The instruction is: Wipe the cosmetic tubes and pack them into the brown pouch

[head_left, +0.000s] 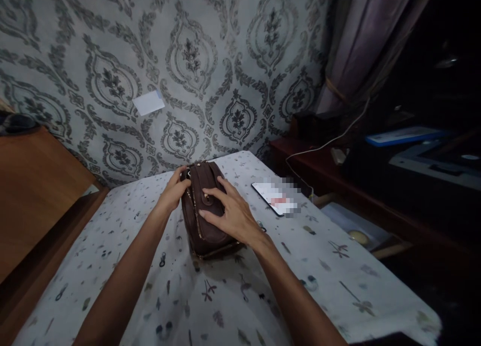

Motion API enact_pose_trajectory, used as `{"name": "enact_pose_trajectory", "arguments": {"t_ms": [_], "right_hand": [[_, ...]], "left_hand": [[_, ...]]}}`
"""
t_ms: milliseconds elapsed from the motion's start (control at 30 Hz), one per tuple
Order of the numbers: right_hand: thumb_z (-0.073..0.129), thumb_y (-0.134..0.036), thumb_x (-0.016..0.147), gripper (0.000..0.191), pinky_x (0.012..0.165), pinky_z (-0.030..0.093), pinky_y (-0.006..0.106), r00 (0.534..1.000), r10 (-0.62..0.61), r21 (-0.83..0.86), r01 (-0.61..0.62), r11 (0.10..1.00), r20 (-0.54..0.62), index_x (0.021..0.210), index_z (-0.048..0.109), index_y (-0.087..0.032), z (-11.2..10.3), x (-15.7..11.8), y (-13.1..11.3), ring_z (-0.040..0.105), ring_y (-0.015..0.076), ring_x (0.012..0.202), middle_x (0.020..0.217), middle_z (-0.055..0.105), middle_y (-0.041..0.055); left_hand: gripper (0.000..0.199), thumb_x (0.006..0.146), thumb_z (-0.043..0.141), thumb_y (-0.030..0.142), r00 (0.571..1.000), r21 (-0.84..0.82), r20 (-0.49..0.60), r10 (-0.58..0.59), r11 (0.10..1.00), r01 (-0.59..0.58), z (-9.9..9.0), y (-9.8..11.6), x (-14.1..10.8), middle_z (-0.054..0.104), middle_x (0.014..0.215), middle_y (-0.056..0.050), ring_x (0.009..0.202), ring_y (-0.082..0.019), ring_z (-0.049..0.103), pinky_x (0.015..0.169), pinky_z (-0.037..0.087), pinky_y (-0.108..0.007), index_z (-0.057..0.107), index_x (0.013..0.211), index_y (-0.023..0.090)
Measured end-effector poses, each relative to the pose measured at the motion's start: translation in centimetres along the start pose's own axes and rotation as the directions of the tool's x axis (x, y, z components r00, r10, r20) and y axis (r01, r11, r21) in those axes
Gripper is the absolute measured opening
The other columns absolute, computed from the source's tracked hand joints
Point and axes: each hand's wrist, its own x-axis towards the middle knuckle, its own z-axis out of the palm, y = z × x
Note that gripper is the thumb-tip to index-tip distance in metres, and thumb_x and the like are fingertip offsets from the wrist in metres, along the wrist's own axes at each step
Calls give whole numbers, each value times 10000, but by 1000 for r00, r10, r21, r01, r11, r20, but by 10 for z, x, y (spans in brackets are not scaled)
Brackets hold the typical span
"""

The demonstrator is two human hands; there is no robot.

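A dark brown handbag (212, 226) with gold-coloured zips and a small clasp lies on the patterned white sheet. At its upper left edge is my left hand (173, 189), fingers curled over the rim and thumb against the side by the zip. My right hand (235, 213) rests over the front of the bag with its fingers spread. Its index finger is at the clasp (206, 199) and its thumb lies lower on the front panel. The far sides of the bag and some of my left fingertips are hidden.
A phone (273, 198) with a lit, partly blurred screen lies right of the bag. A wooden board (41, 185) borders the left. On the right are a dark red table (315, 160), a white cable (330, 143) and an open drawer (353, 225). Patterned wallpaper (191, 55) stands behind.
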Motion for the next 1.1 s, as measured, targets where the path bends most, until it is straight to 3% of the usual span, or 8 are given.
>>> {"name": "enact_pose_trajectory", "arguments": {"t_ms": [233,433,567,667,733,833,933,1100], "right_hand": [[743,-391,805,522,1176,364,537,1000,-16,12,16,1000,-12,1306,658,-276,0,-1,1,306,339,1522,1628,358,139],[741,-411,803,528,1166,373,554,999,-32,28,33,999,-36,1309,652,-291,4,-1,6,317,347,1516,1630,360,122],[733,-411,812,523,1172,367,554,998,-47,32,48,998,-37,1314,647,-296,4,-1,7,320,343,1515,1627,366,112],[722,-416,824,521,1183,355,541,999,-40,24,41,999,-20,1320,647,-279,3,-1,5,308,341,1521,1626,364,126],[720,-412,827,521,1185,356,535,999,-36,18,36,999,-16,1324,646,-272,2,-1,5,305,340,1523,1622,369,131],[712,-412,836,520,1182,363,533,999,-45,20,46,999,-20,1335,636,-284,1,-1,5,308,335,1522,1623,369,121],[734,-435,816,564,1188,346,551,999,-47,6,48,999,-16,1350,624,-290,2,-1,7,275,354,1532,1643,326,123],[798,-555,724,775,1220,250,610,995,-104,-60,104,993,3,1409,569,-274,1,-5,7,155,395,1558,1683,220,129]], "left_hand": [[474,642,664,249,998,101,-6,59,993,-58,-11,-3,-17,673,1147,-49,1134,-261,569,951,454,-355,629,1114,223],[299,717,656,281,966,251,53,255,932,-260,-15,6,-25,631,1171,-44,1137,-256,584,860,473,-331,587,1006,247],[95,830,586,307,916,574,131,378,725,-381,-13,20,-41,662,969,-39,951,-245,627,792,453,-335,611,894,241],[142,878,556,317,893,732,144,427,561,-387,-8,26,-52,690,959,-60,846,-246,621,801,439,-355,653,949,241],[184,888,553,324,891,770,130,434,523,-367,-6,26,-56,702,980,-84,821,-258,624,799,436,-366,659,1002,227],[216,872,571,314,903,757,96,418,558,-339,-5,25,-58,711,897,-81,758,-258,624,749,426,-358,661,1042,214],[200,814,618,275,925,666,62,375,675,-318,-9,26,-55,722,842,-44,663,-217,602,689,414,-331,677,999,227],[193,728,636,246,953,528,87,292,797,-293,-17,31,-44,741,953,-35,815,-233,669,681,448,-307,676,915,226]]}}
